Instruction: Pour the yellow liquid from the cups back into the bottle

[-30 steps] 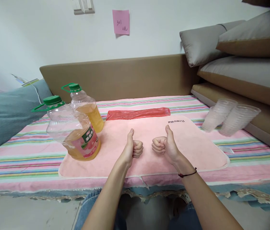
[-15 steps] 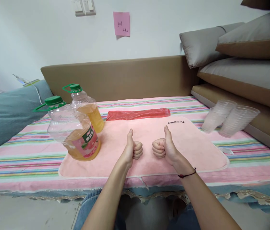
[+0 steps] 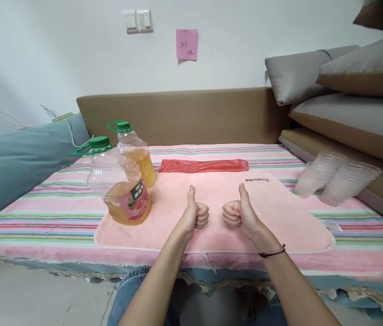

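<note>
My left hand is curled into a fist with its thumb pointing up, over the pink mat. My right hand makes the same thumbs-up fist a short way to the right, with a dark cord bracelet on the wrist. Neither hand shows anything held. Left of them stands a large clear jug with a green cap, a pink label and amber liquid. A second such jug stands behind it. Beyond the hands, a folded red plastic bag lies along the mat's far edge.
Stacks of clear plastic cups lean at the right. Behind them, several cushions are piled up. A striped cloth covers the seat, with a brown backrest behind and a blue-green armrest at the left.
The camera view has shifted, so the scene appears slightly further right and lower. Both hands keep their thumbs-up fists, and the jugs, bag and cups stay in place.
</note>
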